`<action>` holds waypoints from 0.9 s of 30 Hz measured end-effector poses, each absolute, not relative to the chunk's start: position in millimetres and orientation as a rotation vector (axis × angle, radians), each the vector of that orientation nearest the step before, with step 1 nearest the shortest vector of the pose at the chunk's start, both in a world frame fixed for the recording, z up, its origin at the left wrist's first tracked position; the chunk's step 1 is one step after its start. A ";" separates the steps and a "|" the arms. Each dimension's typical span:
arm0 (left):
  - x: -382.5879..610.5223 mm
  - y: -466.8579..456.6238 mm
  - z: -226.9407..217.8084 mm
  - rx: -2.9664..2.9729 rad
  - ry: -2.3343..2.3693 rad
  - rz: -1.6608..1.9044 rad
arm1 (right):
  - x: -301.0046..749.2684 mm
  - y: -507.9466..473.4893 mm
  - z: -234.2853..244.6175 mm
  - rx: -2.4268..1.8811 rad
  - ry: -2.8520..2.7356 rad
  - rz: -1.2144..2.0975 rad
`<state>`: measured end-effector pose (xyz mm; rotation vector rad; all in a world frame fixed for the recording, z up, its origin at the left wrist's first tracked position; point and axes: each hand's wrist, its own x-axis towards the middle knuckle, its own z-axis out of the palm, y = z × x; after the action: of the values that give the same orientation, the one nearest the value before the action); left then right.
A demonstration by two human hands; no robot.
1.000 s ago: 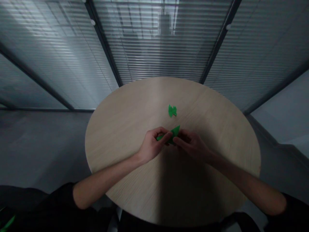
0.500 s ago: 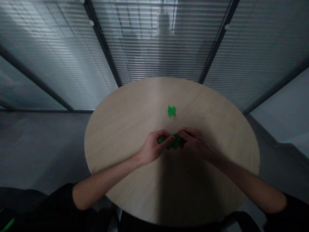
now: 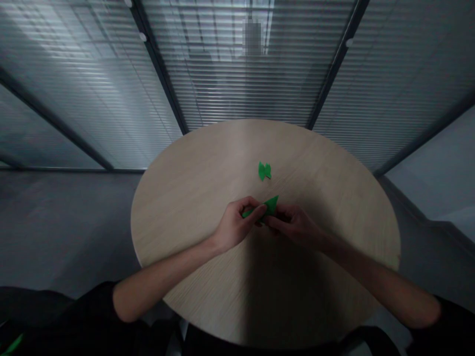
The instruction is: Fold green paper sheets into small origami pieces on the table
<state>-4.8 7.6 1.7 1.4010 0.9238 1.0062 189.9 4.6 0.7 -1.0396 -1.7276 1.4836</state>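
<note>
A folded piece of green paper is held just above the round wooden table, between both my hands. My left hand pinches its left end with thumb and fingers closed. My right hand grips its right side from below, and a pointed green corner sticks up between the fingertips. Most of the paper is hidden by my fingers. A second, finished green paper shape, like a small butterfly, lies on the table a short way beyond my hands.
The table's far rim sits close to a glass wall with horizontal blinds and dark frame posts. Grey floor lies to the left of the table. My dark sleeves are at the bottom corners.
The green corner, covered by my right fingers half a second ago, sticks up again between my hands. My right hand has slid lower under the paper. The small green shape has not moved.
</note>
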 end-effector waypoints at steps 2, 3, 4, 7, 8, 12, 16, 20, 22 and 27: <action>-5.1 8.8 1.2 1.392 0.892 0.987 | 189.9 4.7 0.1 -1.021 -1.714 1.497; -5.3 9.5 1.0 1.389 0.875 0.970 | 190.1 5.0 -0.3 -1.015 -1.709 1.503; -5.7 10.2 0.9 1.392 0.859 0.950 | 190.4 5.4 -0.8 -1.012 -1.707 1.511; -6.9 11.1 0.9 1.417 0.837 0.906 | 191.8 7.3 -2.3 -1.012 -1.706 1.533; -7.2 11.1 0.8 1.423 0.838 0.900 | 192.3 8.0 -2.8 -1.015 -1.704 1.537; -7.4 10.5 -2.0 1.416 0.859 0.903 | 192.5 8.7 -4.2 -1.025 -1.694 1.544; -6.9 10.0 -5.7 1.384 0.859 0.924 | 190.4 7.0 -6.1 -1.018 -1.680 1.504; -6.8 9.5 -6.2 1.415 0.867 0.956 | 190.6 6.5 -8.0 -1.024 -1.683 1.469; -7.1 9.0 -5.6 1.443 0.872 0.958 | 191.7 6.9 -7.6 -1.029 -1.701 1.474; -6.7 8.2 -6.1 1.398 0.869 0.947 | 193.3 7.0 -0.3 -1.009 -1.730 1.489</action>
<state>-6.7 8.2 -6.1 1.3984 0.8688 0.9472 193.3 7.0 -0.3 -1.0085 -1.7299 1.4893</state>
